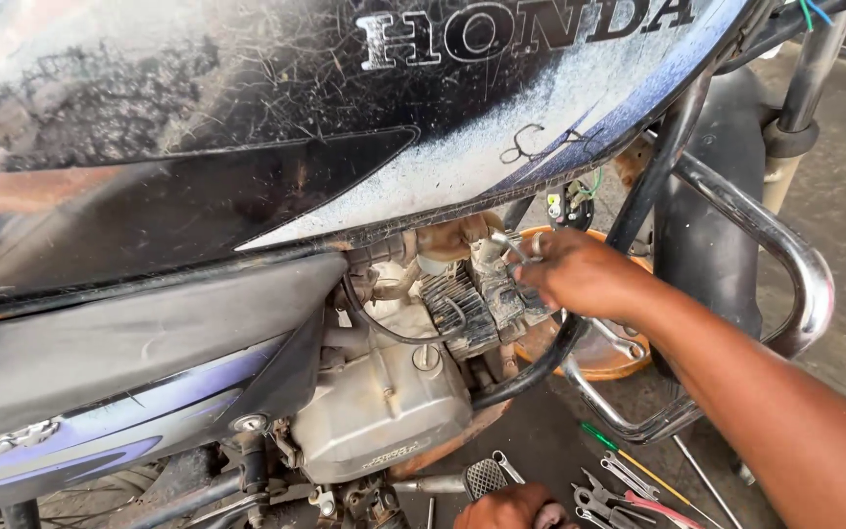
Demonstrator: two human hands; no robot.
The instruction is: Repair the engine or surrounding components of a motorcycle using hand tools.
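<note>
**Right hand on a tool at the engine top**

The right hand (580, 274) is closed around a small metal tool (513, 245), its tip pressed against the finned engine cylinder (462, 309) just under the scratched black fuel tank (247, 118). The shape of the tool's working end cannot be made out; the fingers cover most of it.

Directly behind the gripping hand sits an orange bowl (599, 358) on the floor. The hand, the wrist and the chrome crash guard (795, 264) hide most of it, so whatever lies inside cannot be seen.

Below the grip, the grey engine case (384, 411) hangs beneath the cylinder, with a black hose (531, 372) curving past it. Farther below, loose wrenches (619, 485) and a green-handled screwdriver (638, 470) lie on the concrete.

The left hand (516, 507) is cut off by the bottom edge of the view, beside a ridged foot peg (485, 477); whether it holds anything cannot be told.
</note>
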